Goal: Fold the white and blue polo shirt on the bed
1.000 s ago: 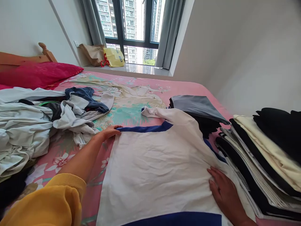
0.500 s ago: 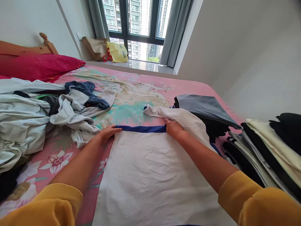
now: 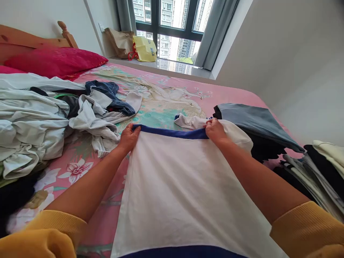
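Your left grip (image 3: 130, 138) and right grip (image 3: 215, 130) pinch the white shirt (image 3: 182, 172) by its blue edge, the cloth hanging towards you; keep that edge taut and both grips level.

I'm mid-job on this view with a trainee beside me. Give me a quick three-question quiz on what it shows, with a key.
1. Multiple choice: the left hand and right hand grip the white shirt by a band of which colour?
A) red
B) blue
C) green

2. True or false: the yellow bag is beside the brown bag, near the window.

3. Fill in the blank, by the person's own sides: the jumbled clothes lie to the ____ of the shirt.

Key: 1 B; 2 true; 3 left.
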### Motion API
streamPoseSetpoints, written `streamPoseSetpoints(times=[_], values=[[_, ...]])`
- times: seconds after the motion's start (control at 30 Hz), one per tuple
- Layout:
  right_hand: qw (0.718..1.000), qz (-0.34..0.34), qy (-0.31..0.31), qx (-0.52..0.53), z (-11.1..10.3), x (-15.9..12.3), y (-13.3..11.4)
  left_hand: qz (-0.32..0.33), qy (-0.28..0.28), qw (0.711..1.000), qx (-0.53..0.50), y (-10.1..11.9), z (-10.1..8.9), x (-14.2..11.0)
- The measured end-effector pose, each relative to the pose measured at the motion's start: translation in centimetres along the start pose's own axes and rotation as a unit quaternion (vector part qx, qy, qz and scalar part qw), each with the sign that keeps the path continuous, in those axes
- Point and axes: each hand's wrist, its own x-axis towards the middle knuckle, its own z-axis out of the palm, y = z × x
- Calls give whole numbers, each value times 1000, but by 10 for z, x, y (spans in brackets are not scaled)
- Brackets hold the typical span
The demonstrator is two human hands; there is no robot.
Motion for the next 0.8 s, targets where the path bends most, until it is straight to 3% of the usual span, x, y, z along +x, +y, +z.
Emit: streamPoseSetpoints(times=[0.07,0.13,0.23,0.33,0.47,0.57,0.67,0.8], values=[[1000,-10,17,-19,8,2,0,-6,7,998,65,-3,1,9],[999,-25,9,-21,23,-2,-2,-61,-8,996,62,-10,6,14],[991,-127,-5,-42,47,-17,-3,-130,-28,991,19,-21,12,14],[963,-222,-33,-149,61,-27,0,-155,-52,986,-23,-29,11,8],[938,-147,-62,-308,55,-21,6,-186,-103,973,-95,-29,2,1],[920,-133,-85,-358,42,-10,3,-187,-113,965,-148,-28,0,0],[918,-150,-49,-364,29,5,-3,-171,-105,966,-160,-29,2,7],[921,-142,20,-363,25,28,0,-122,-77,987,-64,-37,10,23]])
